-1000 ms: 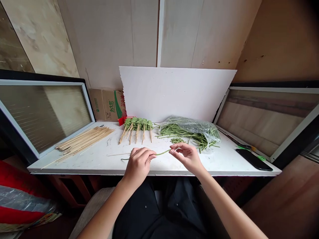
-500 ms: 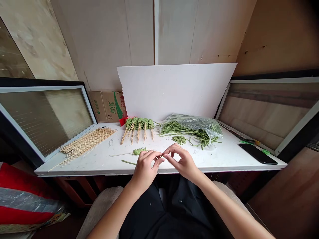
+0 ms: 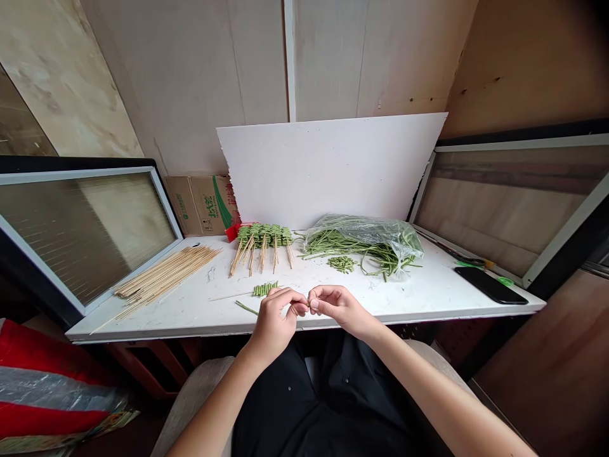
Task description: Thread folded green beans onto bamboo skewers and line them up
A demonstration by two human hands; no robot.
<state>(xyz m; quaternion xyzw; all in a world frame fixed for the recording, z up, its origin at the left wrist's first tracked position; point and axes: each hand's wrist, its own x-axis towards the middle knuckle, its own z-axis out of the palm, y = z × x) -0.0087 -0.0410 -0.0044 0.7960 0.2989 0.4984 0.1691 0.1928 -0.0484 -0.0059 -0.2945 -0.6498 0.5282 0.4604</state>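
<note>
Our left hand (image 3: 278, 317) and right hand (image 3: 339, 309) nearly meet above the front edge of the desk (image 3: 190, 313), fingers pinching a green bean (image 3: 246, 307); we barely make out the pinched bit, its middle hidden by the left hand. Just beyond: bean-threaded skewer (image 3: 264, 289), part-covered. Toward the back edge, clear plastic bag (image 3: 394, 233) of long beans (image 3: 330, 244), some spilling out leftward. Cardboard box (image 3: 197, 206), back left corner; we can't see inside. White board (image 3: 323, 171) behind, then panelled wall (image 3: 328, 63). Red sack (image 3: 47, 349) lower left, cut off.
</note>
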